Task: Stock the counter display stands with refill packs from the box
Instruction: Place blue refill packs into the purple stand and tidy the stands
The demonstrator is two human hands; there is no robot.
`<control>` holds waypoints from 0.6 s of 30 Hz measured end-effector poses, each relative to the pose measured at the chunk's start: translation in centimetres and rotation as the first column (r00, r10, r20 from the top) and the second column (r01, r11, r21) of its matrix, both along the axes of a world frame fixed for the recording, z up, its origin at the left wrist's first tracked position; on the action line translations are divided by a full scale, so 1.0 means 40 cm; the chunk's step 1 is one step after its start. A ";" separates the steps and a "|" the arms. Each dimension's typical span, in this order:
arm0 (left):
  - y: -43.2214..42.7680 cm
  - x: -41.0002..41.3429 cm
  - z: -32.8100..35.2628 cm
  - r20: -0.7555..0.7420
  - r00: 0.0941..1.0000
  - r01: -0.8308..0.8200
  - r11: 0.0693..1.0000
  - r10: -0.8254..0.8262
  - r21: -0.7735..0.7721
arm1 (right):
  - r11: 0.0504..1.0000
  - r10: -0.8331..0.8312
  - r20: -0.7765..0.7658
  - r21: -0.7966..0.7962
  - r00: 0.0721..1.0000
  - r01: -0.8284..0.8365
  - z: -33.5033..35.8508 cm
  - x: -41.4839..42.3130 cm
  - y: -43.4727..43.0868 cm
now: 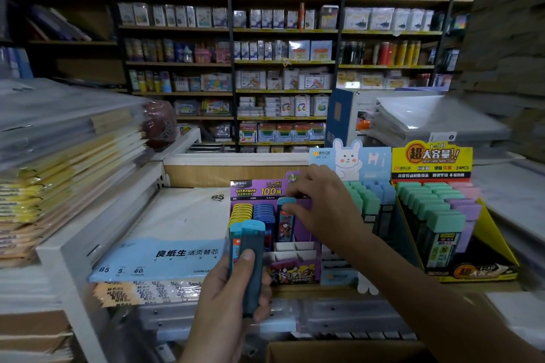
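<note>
My left hand (230,300) grips a small bunch of teal and blue refill packs (249,244), held upright in front of the purple display stand (298,271). My right hand (324,209) reaches over that stand, its fingertips on the top of one blue pack (285,224) standing in a slot at the back of the stand. Yellow packs (241,212) and dark blue packs (263,212) fill the stand's left rows; white dividers in front hold nothing. The cardboard box edge (339,351) shows at the bottom.
A rabbit-print stand (351,162) and a yellow stand (495,230) with green and purple packs sit to the right. A pack of loose-leaf paper (165,256) lies to the left. Stacked notebooks (65,174) rise at far left; stocked shelves (283,76) fill the background.
</note>
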State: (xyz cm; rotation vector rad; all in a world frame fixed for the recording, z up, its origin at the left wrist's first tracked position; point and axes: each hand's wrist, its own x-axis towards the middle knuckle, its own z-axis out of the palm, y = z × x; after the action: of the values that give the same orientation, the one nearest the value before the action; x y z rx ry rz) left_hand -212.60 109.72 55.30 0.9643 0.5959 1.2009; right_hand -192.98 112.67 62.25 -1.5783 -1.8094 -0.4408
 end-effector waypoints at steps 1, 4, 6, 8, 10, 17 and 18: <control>0.001 0.003 -0.001 -0.009 1.000 -0.001 1.000 0.001 0.012 | 1.000 -0.023 0.041 -0.003 0.999 0.023 -0.004 -0.003 -0.001; 0.003 0.008 -0.004 -0.025 1.000 -0.007 1.000 0.008 0.024 | 0.999 -0.051 0.099 0.006 0.994 0.050 -0.009 -0.005 -0.006; 0.003 0.013 -0.006 -0.032 0.999 -0.008 1.000 0.008 0.027 | 0.999 -0.054 0.124 0.014 0.991 0.053 -0.009 -0.005 -0.009; 0.003 0.016 -0.008 -0.033 0.999 -0.004 1.000 0.005 0.028 | 0.998 -0.059 0.149 0.005 0.987 0.059 -0.004 -0.006 -0.012; 0.003 0.019 -0.009 -0.030 1.000 0.002 1.000 -0.001 0.029 | 0.997 -0.070 0.160 -0.004 0.985 0.071 0.006 -0.007 -0.016; 0.001 0.032 -0.008 -0.063 0.998 0.003 0.994 0.004 0.111 | 0.989 0.129 -0.323 -0.032 0.937 -0.147 0.045 -0.029 -0.078; 0.000 0.036 -0.006 -0.061 0.998 0.007 0.993 0.000 0.117 | 0.977 0.139 -0.354 -0.105 0.925 -0.187 0.050 -0.034 -0.087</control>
State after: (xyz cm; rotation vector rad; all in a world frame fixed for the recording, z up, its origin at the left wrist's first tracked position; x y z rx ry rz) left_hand -211.15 109.73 55.06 1.1036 0.5772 1.2173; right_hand -194.34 109.19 64.24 -1.4708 -1.7057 0.0416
